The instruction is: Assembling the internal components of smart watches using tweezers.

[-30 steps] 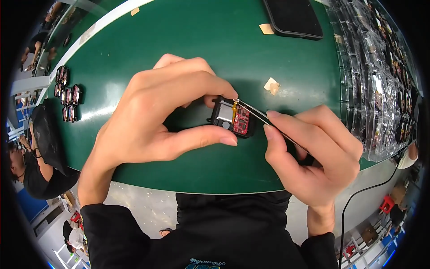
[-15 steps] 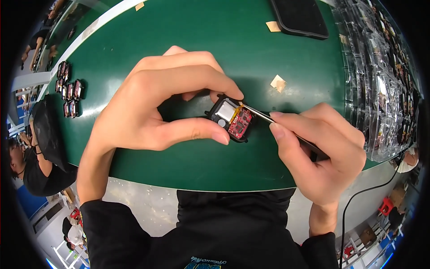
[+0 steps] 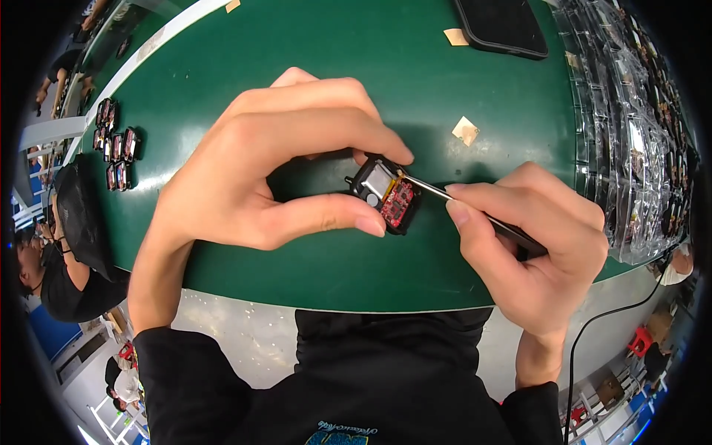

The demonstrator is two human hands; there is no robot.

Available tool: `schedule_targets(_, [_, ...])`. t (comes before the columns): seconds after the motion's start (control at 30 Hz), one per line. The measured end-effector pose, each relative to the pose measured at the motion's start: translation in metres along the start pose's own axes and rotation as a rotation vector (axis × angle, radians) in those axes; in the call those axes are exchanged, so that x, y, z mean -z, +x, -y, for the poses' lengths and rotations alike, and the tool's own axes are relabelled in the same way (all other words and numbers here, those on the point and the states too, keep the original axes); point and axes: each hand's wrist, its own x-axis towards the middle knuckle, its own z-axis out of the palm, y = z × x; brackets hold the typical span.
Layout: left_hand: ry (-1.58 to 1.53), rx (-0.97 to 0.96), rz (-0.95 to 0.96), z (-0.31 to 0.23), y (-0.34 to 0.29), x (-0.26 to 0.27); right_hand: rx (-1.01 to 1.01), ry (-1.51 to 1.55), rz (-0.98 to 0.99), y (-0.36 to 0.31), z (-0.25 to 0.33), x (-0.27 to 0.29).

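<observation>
Between the thumb and index finger of my left hand (image 3: 297, 163) is a small black electronic housing (image 3: 387, 194), gripped by its edges. Inside it show a silver battery cell, a round silver part and a red circuit board (image 3: 398, 204). My right hand (image 3: 530, 241) pinches slim tweezers (image 3: 426, 188) like a pen. Their tip touches the upper right part of the housing, beside the yellow-orange strip between cell and board. Whether the tips grasp anything is too small to tell.
Several similar housings (image 3: 117, 148) lie at the table's left. Stacked clear plastic trays (image 3: 630, 148) with parts stand at the right. A black phone (image 3: 504, 26) lies at the far side near a tan paper piece (image 3: 456, 37); another tan piece (image 3: 466, 131) lies closer. A person (image 3: 63, 274) sits beyond the left edge.
My left hand and the housing have shifted very slightly to the right. The tweezers stay at nearly the same spot on the housing, and the whole view has moved a little.
</observation>
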Motion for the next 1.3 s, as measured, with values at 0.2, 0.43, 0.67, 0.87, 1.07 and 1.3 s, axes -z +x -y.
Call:
schedule_targets(0.2, [0.022,-0.047,0.009,-0.001,0.0,-0.001,-0.002,-0.001,0.006,0.0,0.0,-0.001])
schedule_targets(0.43, [0.007,-0.052,0.008,-0.001,0.001,0.001,0.038,0.019,-0.015,0.0,-0.002,-0.002])
schedule_targets(0.67, [0.037,-0.053,0.023,-0.003,0.001,0.002,0.065,-0.016,-0.026,-0.001,-0.002,0.0])
schedule_targets(0.87, [0.045,-0.002,0.01,-0.006,0.002,-0.001,0.055,0.026,-0.087,-0.005,-0.004,-0.003])
schedule_targets(1.07, [0.041,-0.004,-0.025,-0.006,0.0,-0.003,0.142,-0.042,-0.07,-0.007,-0.004,-0.006])
schedule_targets(1.3, [0.051,-0.028,-0.047,-0.006,0.0,-0.004,0.324,-0.142,-0.122,-0.01,-0.008,-0.011])
